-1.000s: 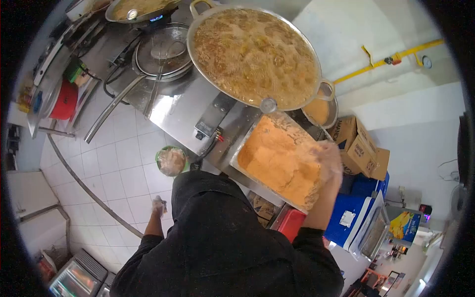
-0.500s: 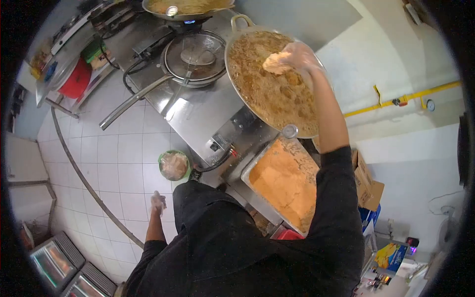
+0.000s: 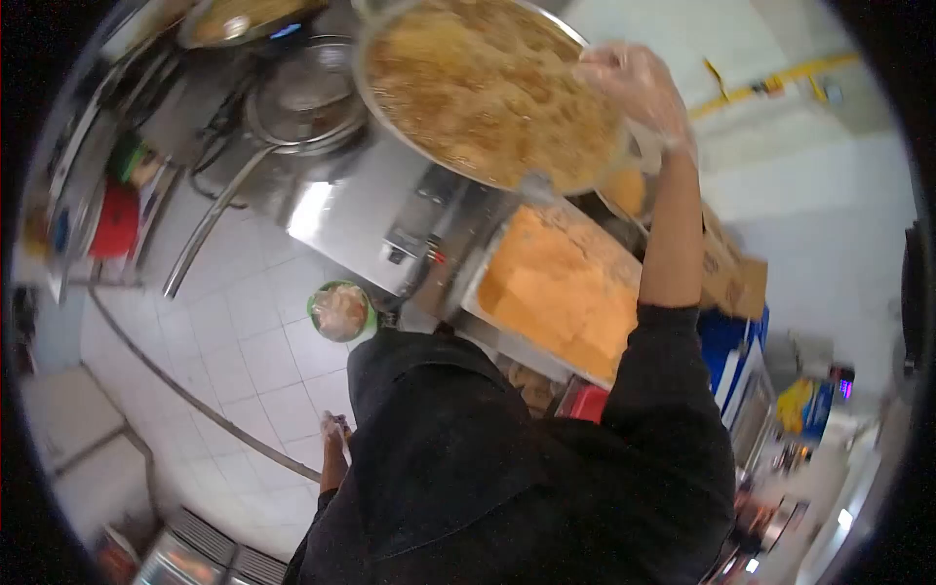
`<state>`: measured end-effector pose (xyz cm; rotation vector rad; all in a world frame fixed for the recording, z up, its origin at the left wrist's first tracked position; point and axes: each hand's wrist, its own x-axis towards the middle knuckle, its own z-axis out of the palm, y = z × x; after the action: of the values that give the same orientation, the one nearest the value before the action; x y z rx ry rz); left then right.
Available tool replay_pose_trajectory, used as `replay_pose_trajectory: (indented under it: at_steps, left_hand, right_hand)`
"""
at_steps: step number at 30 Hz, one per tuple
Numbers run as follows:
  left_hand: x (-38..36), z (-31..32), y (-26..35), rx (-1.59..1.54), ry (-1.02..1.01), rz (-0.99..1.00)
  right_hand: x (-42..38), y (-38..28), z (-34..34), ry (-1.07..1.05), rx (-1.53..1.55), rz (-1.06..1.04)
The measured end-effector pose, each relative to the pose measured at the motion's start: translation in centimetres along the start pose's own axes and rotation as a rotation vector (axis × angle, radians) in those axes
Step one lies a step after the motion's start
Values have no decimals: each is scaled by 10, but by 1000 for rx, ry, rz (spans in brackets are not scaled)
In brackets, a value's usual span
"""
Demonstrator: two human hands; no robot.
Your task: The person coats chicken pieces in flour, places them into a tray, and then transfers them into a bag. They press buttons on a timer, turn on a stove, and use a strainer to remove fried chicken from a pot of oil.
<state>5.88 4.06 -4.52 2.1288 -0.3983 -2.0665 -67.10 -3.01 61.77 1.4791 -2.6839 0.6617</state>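
My right hand (image 3: 639, 93), in a clear plastic glove, is over the right rim of a wide pan (image 3: 487, 93) of bubbling oil. Its fingers are curled in, and no piece of food shows in them. Browned pieces fry in the oil, blurred by motion. My left hand (image 3: 336, 429), gloved too, hangs low at my side above the floor, small in view. Its fingers look loosely apart with nothing visible in them. Below the pan sits a metal tray (image 3: 475, 297) of orange breading flour (image 3: 556, 292).
A long-handled strainer (image 3: 307, 93) rests on the steel counter (image 3: 336, 224), left of the pan. Another pan (image 3: 239, 21) stands at the upper left. On the tiled floor is a green bowl (image 3: 314, 310) with a plastic bag. Cardboard boxes (image 3: 736, 273) and a yellow pipe (image 3: 770, 83) are at the right.
The coated piece that my right hand held over the oil is no longer in it. That hand has moved right, to the pan's rim. The whole view has shifted and blurred.
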Motion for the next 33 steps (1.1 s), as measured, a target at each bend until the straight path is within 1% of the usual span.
replay_pose_trajectory:
  at_steps: [2,3,5,6,7,8,9,11,12,14,15,16,18,21,22,23,25,26,27,29,30,32,33]
  left_hand:
    - [3,2,9,109,-110,97]
    - [9,3,15,147,-241,229]
    - [-16,30,47,90,-682,583]
    - [-29,45,64,141,-629,546]
    - [-29,54,74,191,-572,514]
    - [-14,37,84,125,-253,160]
    - [-64,70,113,228,-180,175]
    - [-54,84,156,457,-149,354]
    - [-57,94,173,541,-132,474]
    - [-84,121,209,537,-126,451]
    - [-104,137,220,516,-128,447]
    - [-115,148,226,528,-134,489]
    - [-129,163,229,544,-149,575]
    - [-119,162,215,560,-167,566]
    - [-124,166,208,547,-93,492]
    - [-112,154,196,520,-191,527]
    - [-77,128,172,502,-185,360]
    - [-78,122,155,518,-169,409]
    - [-80,116,139,535,-151,457]
    - [-80,95,117,552,-136,414]
    - [-77,85,111,551,-133,370]
    - [-72,75,101,553,-130,307]
    - [-70,73,101,557,-133,302]
  right_hand:
    - [-75,51,-7,-148,127,176]
    - [-112,85,8,-206,163,294]
    - [-190,152,47,-203,112,369]
    - [-231,228,88,-414,-135,166]
    - [-276,275,133,-415,-203,280]
    - [-319,318,175,-420,-272,394]
    - [-338,288,183,-319,54,830]
    - [-364,290,225,-209,100,1020]
    - [-365,288,238,-254,36,1040]
    - [-362,287,259,-347,-94,1069]
    - [-373,313,283,-393,-47,966]
    - [-391,356,322,-437,-1,863]
    - [-398,371,329,-509,67,787]
    - [-366,306,246,-612,112,850]
    - [-362,283,225,-655,105,858]
    - [-362,268,217,-698,97,868]
    - [-369,257,234,-610,40,947]
    - [-374,255,239,-567,7,986]
    - [-381,262,243,-492,46,914]
    - [-395,274,250,-349,133,765]
    - [-387,267,236,-398,178,828]
    - [-358,240,184,-495,264,955]
    - [-360,244,184,-510,294,982]
